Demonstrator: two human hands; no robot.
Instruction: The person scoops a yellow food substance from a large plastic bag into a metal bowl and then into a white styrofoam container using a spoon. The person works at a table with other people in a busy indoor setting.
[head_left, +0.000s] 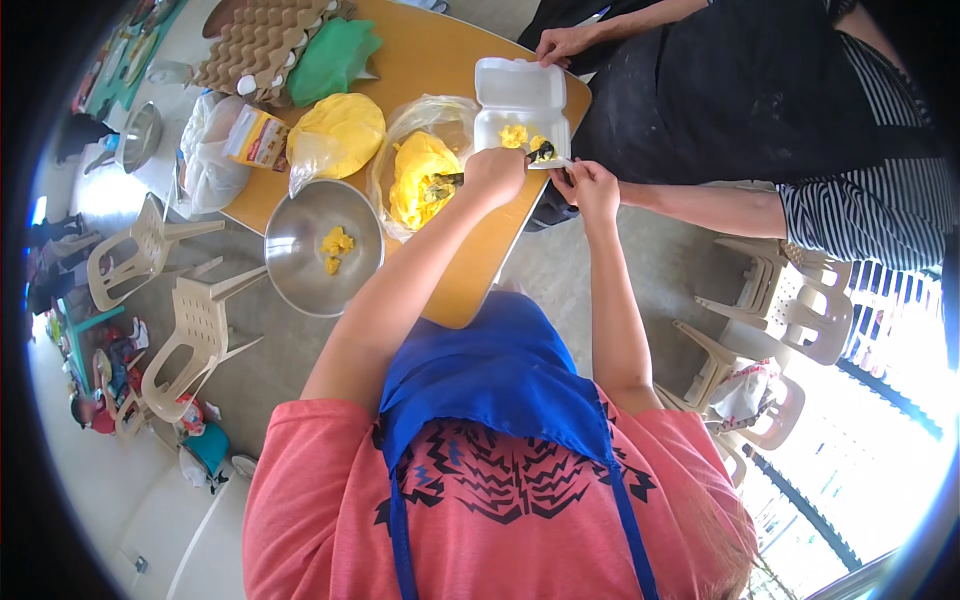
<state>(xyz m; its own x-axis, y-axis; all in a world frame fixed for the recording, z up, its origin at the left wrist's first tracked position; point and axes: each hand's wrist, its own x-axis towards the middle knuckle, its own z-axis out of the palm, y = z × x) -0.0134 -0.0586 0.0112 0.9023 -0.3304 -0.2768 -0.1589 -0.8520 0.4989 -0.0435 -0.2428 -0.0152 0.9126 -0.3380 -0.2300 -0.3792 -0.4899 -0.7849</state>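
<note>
My left hand (495, 176) grips a dark utensil (448, 181). One smeared end lies over a soft yellow, butter-like mass (420, 166) in an open clear plastic bag (448, 107). A dark end also shows over the white foam clamshell box (520, 84), among yellow lumps (513, 136). With its fingers pinched at the box's near right corner is my right hand (598, 191). A co-worker's hand (566, 46) holds the box's lid edge; their other hand (562, 185) is at the near corner, partly hidden by mine. Left of my left forearm stands a steel bowl (300, 274) with yellow lumps inside.
A bagged yellow mass (345, 131), a green plastic bag (330, 60), egg trays (259, 45) and a carton (256, 139) crowd the table (457, 296) at left. Plastic chairs (191, 337) stand left; more chairs (780, 292) stand right. The co-worker's dark apron (720, 97) is close beyond the box.
</note>
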